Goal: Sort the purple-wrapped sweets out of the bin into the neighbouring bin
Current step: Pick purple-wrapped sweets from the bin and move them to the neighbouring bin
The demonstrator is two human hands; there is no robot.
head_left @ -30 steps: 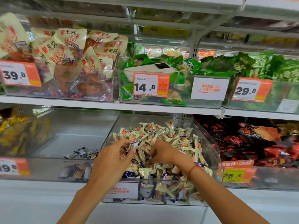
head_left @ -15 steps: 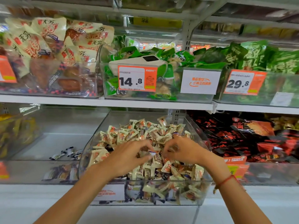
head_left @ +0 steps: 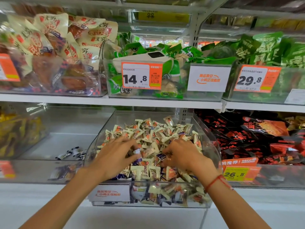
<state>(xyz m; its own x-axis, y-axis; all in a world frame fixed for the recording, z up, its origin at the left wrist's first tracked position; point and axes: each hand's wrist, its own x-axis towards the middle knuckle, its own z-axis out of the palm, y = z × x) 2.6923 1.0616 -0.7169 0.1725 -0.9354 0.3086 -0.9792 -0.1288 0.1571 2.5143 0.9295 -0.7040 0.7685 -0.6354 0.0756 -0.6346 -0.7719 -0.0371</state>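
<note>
A clear bin [head_left: 212, 146] on the lower shelf is heaped with cream-wrapped sweets [head_left: 148, 129] mixed with purple-wrapped ones [head_left: 160, 157]. Both my hands are inside it, on top of the heap. My left hand [head_left: 115, 156] pinches a small purple-and-white sweet [head_left: 137, 152] between thumb and fingertips. My right hand [head_left: 183, 154] has its fingers curled down into the sweets beside a purple wrapper; what it holds is hidden. The neighbouring clear bin [head_left: 69, 129] to the left holds several purple-wrapped sweets [head_left: 72, 153] near its front.
The shelf above [head_left: 115, 100] carries bins of green and cream snack packs with orange price tags. A bin of red-and-black packs [head_left: 255, 138] stands to the right, one with yellow packs [head_left: 18, 133] at the far left. A white shelf edge runs below.
The view has drifted left. My left hand still pinches the purple sweet and has stayed over the heap. My right hand has moved slightly right and dug its fingers into the sweets.
</note>
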